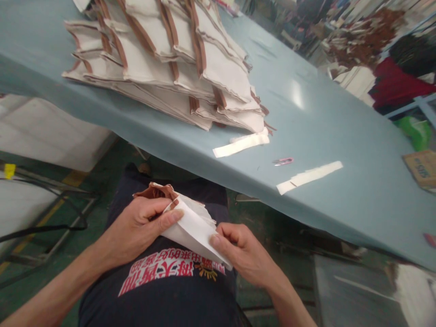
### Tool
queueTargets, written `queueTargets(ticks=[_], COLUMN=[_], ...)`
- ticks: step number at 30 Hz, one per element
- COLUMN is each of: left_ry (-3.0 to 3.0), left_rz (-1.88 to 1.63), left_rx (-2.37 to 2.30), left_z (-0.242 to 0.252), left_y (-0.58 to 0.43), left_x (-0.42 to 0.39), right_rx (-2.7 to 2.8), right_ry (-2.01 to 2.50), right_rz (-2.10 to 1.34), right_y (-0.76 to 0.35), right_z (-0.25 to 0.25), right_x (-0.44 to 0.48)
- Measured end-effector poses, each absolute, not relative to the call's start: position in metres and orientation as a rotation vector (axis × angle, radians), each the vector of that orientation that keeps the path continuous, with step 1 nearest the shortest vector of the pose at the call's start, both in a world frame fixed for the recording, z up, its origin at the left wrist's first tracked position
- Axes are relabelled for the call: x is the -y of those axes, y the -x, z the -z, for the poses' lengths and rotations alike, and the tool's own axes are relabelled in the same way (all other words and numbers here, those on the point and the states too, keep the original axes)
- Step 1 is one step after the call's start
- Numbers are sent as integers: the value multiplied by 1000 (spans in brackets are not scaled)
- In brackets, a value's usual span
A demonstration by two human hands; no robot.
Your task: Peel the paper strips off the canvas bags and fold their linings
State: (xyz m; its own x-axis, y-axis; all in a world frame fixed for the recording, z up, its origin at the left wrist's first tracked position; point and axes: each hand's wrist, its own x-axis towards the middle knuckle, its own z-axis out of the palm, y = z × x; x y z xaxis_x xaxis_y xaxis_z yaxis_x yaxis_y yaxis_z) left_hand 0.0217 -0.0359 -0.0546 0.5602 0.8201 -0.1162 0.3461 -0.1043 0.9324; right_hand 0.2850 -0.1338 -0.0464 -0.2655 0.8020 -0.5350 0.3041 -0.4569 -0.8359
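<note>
A pale blue work table (323,136) fills the upper view. A fanned stack of cream fabric pieces (170,59) with brown trim lies toward its far left. Near the table's front edge lie two white strips (241,144) (308,177) with small pink thread snips (282,161) between them. A cardboard box (422,168) sits at the right edge. Beyond the table are blurred heaps of cloth, some of it red (398,86), and the floor (85,181) below is green. The fabric piece (192,227) in hand is white, folded to a point, with brown trim bunched at its upper left. It is held below the table's front edge, over a dark printed shirt (163,290). The left hand (134,229) pinches its upper left end, thumb lying across the white cloth. The right hand (240,252) pinches its lower right edge. The hands are apart, and the piece spans the gap between them.
</note>
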Motion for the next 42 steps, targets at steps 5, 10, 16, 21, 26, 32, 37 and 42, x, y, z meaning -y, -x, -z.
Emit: queueTargets(ticks=[5, 10, 16, 21, 26, 32, 37, 42], left_ry=[-1712, -1755, -1742, -1735, -1671, -1652, -1751, -1741], left_rz=[-533, -581, -458, -413, -314, -335, -401, -365], left_rx=[-994, -900, -752, -657, -644, -663, -694, -716], left_z=[55, 59, 40, 27, 32, 37, 37, 49], left_y=[-18, -15, -21, -22, -11, -6, -11, -5], left_x=[38, 40, 41, 42, 46, 50, 46, 44], right_rx=[1422, 1776, 1713, 1936, 2093, 2329, 2420, 2327], right_ry=[1679, 1864, 1585, 1000, 740, 880, 930, 1000], right_rz=[-1958, -1624, -1136, -1039, -1096, -971, -898, -1224], right_y=[-304, -326, -314, -279, -256, -246, -245, -247], right_z=[47, 25, 15, 28, 42, 49, 50, 48], right_x=[154, 145, 108, 71, 43, 34, 41, 45])
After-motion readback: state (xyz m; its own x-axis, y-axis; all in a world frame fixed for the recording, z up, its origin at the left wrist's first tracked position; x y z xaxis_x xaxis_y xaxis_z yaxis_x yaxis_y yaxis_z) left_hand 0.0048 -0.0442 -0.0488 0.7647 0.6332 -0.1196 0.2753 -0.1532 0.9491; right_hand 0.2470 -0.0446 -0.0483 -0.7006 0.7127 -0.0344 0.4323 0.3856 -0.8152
